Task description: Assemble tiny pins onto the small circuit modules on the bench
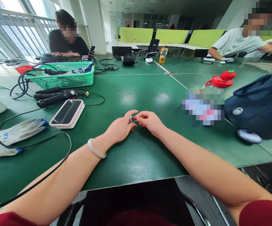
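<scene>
Both my hands meet over the green table (136, 150) near its front edge. My left hand (121, 127), with a pale bangle on the wrist, and my right hand (148, 121) pinch a tiny dark object (132, 119) between their fingertips. The object is too small to name. Fingers of both hands are curled in around it.
A phone in a pink case (67, 113) and white work gloves (10, 135) lie to the left, with black cables and a green basket (63, 75) behind. A navy bag (259, 105), a red-lidded bottle (218, 83) and a grey mouse (248, 136) sit right. Two other people sit at the far side.
</scene>
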Demonstrator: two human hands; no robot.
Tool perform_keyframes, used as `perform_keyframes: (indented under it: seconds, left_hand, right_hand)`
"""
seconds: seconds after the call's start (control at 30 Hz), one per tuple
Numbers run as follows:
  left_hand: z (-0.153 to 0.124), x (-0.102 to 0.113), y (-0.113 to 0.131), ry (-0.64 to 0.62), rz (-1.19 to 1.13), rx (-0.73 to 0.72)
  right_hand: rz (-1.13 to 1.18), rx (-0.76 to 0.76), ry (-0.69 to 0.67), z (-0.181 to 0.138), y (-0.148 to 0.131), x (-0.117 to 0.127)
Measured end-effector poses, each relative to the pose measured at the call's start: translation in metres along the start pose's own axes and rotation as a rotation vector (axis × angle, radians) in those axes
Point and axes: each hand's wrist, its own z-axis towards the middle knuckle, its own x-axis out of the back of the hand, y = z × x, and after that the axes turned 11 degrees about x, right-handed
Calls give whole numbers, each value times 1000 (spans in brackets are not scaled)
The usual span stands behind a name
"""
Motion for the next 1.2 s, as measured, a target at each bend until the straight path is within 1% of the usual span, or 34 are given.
perform_keyframes:
  seconds: [0.2, 0.4, 0.57, 0.8, 0.97, 1.03, 1.2]
  left_hand:
    - [-1, -1, 1, -14, -33, -1]
    - [-1, 0, 0, -58, -55, -31]
    - [-1, 0, -1, -57, -71, -39]
    - [-1, -2, -3, -57, -78, -56]
    - [-2, -1, -2, -66, -62, -73]
    - [-2, -1, -2, -67, -54, -79]
    - [-2, 0, -4, -69, -59, -96]
  right_hand:
    - [-57, 35, -3, 0, 1, -1]
    - [-256, 113, -66, -2, 0, 0]
    - [-383, 168, -51, -3, -4, -1]
    - [-462, 285, -43, -6, -5, -3]
    - [-396, 262, -37, -6, -6, -2]
    - [-432, 278, -37, -6, -7, -2]
    - [-528, 370, -62, -9, -9, -4]
